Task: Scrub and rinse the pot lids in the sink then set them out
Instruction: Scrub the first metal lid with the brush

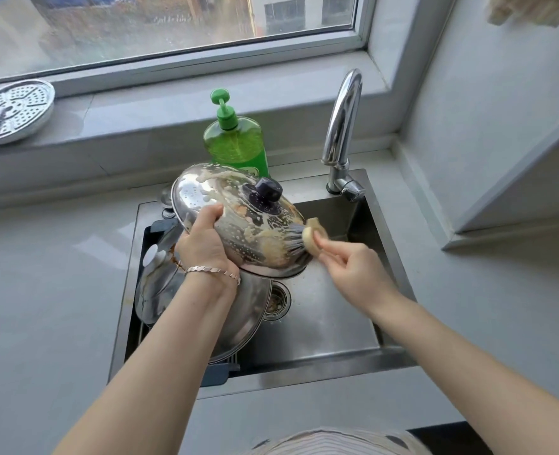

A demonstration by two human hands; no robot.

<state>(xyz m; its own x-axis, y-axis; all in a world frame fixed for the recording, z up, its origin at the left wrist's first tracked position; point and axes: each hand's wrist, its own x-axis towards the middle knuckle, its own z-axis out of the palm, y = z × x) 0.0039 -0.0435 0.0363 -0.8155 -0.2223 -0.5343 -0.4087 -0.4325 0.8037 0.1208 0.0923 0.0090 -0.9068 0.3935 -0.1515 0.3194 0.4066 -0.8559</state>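
In the sink's [304, 372] near half, toward 7 o'clock, another steel lid [251, 313] lies on a dark rack [227, 367] under the left forearm. The drain strainer [279, 298] just beside it holds what look like scraps. Above them the soapy pot lid [238, 221] is held tilted over the basin. The left hand [202, 244] grips its rim at 9 o'clock, thumb on top, and the right hand [350, 267] pinches a small brush [304, 238] whose bristles press the lid's 4 o'clock edge. I judge the lid stiff, fairly light and very slippery under those suds; the rim or the dark knob [266, 192] gives the surest hold. Behind, at 12 o'clock, the pump bottle [235, 142] is mostly full of green soap. The tap [342, 126] at 1 o'clock shows no water.
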